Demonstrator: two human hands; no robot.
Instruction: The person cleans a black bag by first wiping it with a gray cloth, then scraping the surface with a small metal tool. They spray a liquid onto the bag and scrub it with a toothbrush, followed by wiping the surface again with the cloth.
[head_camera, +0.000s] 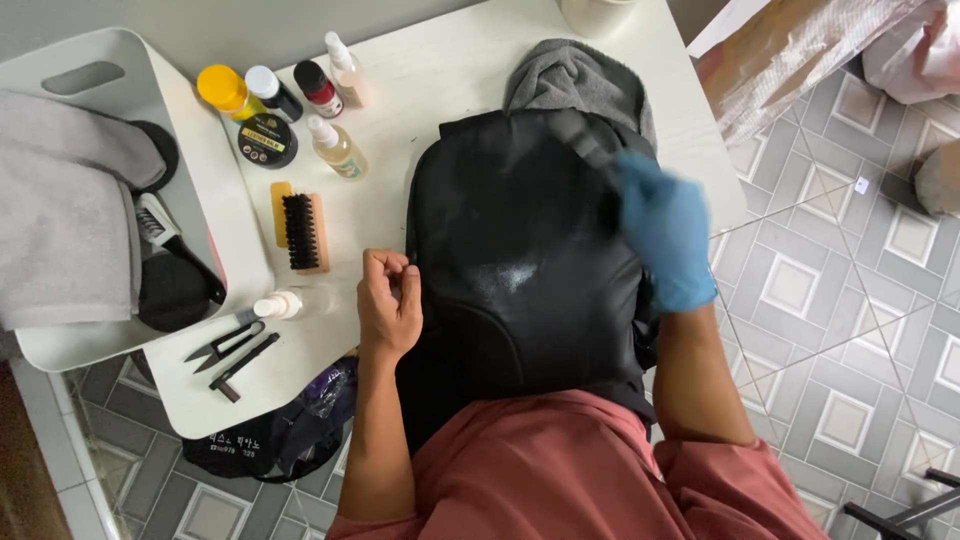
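A black leather backpack (510, 270) lies flat on the white table (440, 70), with a patch of white foam near its middle. My bare left hand (388, 305) pinches the bag's left edge. My right hand (665, 240), in a blue glove, is blurred with motion over the bag's upper right. It grips a dark brush (580, 140) that touches the bag's top. A grey towel (575, 75) lies under the top end of the bag.
Left of the bag lie a wooden brush (303, 232), a spray bottle on its side (290, 303), small scissors (225, 343), several bottles (335, 145) and a round tin (268, 140). A white tray (215, 215) holds a towel and brushes. Tiled floor lies to the right.
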